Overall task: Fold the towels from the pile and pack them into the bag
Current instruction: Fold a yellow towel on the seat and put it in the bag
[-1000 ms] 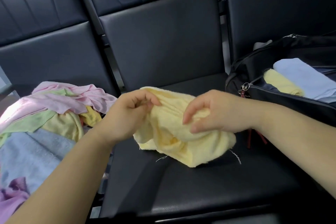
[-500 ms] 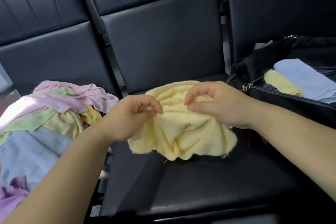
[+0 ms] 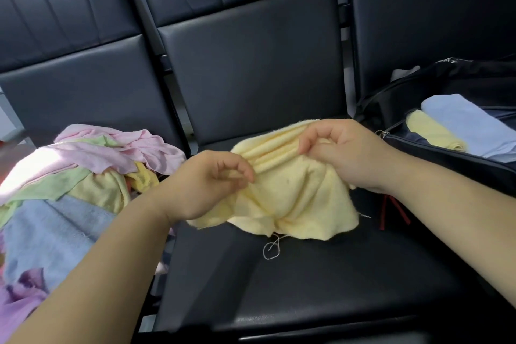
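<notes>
Both pinch yellow towel (image 3: 293,195) — left hand (image 3: 206,187), right hand (image 3: 346,153)

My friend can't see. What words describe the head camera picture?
Left hand and right hand pinch a crumpled yellow towel over a black seat. A towel pile lies on the left; the open bag on the right holds a folded yellow towel and a folded blue towel.

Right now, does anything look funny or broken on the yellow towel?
Yes. A loose thread dangles from the bottom edge of the yellow towel and curls in a loop on the seat: the hem looks frayed.
</notes>
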Demonstrator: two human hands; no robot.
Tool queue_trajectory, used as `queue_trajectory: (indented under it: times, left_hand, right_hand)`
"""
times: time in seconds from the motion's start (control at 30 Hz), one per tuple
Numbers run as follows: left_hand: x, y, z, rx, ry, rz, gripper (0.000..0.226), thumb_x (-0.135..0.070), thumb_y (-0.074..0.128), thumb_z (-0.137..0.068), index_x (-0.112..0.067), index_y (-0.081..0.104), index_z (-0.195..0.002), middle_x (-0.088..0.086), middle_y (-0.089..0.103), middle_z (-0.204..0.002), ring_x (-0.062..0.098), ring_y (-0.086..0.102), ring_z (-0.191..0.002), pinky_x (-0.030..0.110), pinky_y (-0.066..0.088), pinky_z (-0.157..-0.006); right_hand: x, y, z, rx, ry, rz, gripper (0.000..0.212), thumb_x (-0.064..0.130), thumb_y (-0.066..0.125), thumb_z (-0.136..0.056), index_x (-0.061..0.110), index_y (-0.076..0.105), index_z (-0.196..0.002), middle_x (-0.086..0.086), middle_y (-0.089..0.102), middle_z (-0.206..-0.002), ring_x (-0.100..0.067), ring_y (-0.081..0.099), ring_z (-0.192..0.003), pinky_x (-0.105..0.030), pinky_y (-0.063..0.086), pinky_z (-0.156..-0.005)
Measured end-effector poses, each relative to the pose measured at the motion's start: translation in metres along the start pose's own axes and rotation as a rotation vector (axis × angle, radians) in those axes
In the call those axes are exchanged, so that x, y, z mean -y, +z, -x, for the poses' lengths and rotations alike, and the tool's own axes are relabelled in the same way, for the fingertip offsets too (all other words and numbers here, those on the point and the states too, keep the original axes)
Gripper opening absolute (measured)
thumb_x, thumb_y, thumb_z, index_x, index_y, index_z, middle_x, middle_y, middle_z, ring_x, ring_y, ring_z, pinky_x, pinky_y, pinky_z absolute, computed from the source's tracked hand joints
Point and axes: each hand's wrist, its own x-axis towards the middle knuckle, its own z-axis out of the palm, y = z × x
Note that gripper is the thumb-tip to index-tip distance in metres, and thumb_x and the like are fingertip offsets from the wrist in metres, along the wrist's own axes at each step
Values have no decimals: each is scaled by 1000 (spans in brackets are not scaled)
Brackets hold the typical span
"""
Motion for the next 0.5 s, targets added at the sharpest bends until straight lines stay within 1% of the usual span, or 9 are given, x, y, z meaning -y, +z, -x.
queue_trajectory:
  times: [0.07,0.13,0.17,0.23,0.3,0.33,0.37,0.43,0.5]
  left_hand:
    - [0,0,0,-152,-41,137,27,-4,61,-99,-24,74,-87,-17,63,-72,4,53,-64,19,42,-61]
    - [1,-2,1,-258,-71,358,29,-4,59,-98,-25,73,-83,-6,57,-71,13,48,-66,25,39,-59]
    - [-1,-2,1,-297,-71,466,29,-4,58,-96,-25,72,-82,-3,58,-74,15,52,-70,27,42,-61]
    - [-7,-1,2,-340,-56,585,39,3,54,-96,-27,73,-79,-2,64,-82,15,61,-80,26,49,-66]
    - [-18,-1,6,-299,-40,588,46,8,51,-97,-28,74,-77,-5,68,-84,11,66,-82,22,53,-63]
    - [-23,-2,10,-242,-22,583,43,6,54,-97,-28,74,-77,-4,70,-83,11,67,-80,22,54,-60]
    - [-25,-2,13,-174,-5,580,35,1,61,-95,-27,75,-78,0,71,-83,11,69,-78,23,55,-60]
    - [-28,-5,18,-26,15,516,11,-13,76,-87,-23,78,-84,10,74,-90,14,71,-81,25,58,-68]
    - [-26,-6,20,102,12,297,11,-22,81,-81,-26,79,-91,2,75,-87,12,69,-80,23,55,-72]
  right_hand:
    - [3,2,2,59,-18,-68,24,9,73,-89,31,76,-77,15,73,-94,-3,66,-98,-27,49,-92]
    - [8,-1,7,208,-21,-17,15,19,82,-84,33,77,-82,23,72,-95,8,64,-98,-12,42,-88]
    - [9,-3,8,294,-16,74,14,24,85,-82,36,77,-85,26,71,-97,10,63,-99,-9,42,-86]
    - [9,-4,11,407,-7,290,15,32,85,-81,42,76,-90,32,68,-101,11,60,-102,-11,43,-89]
    - [10,-3,11,391,-10,409,13,33,82,-84,42,76,-90,35,66,-102,13,58,-104,-16,42,-94]
    - [11,-4,11,345,-27,429,11,30,80,-86,41,76,-88,35,66,-101,14,57,-104,-16,41,-94]
    - [12,-5,11,290,-48,426,12,27,78,-87,39,75,-86,36,67,-99,14,57,-102,-14,39,-92]
    - [13,-11,13,188,-70,359,17,22,78,-87,37,75,-81,35,67,-94,15,58,-99,-9,36,-86]
    - [15,-14,16,127,-79,272,18,19,81,-84,35,75,-80,33,68,-93,13,60,-97,-4,37,-82]
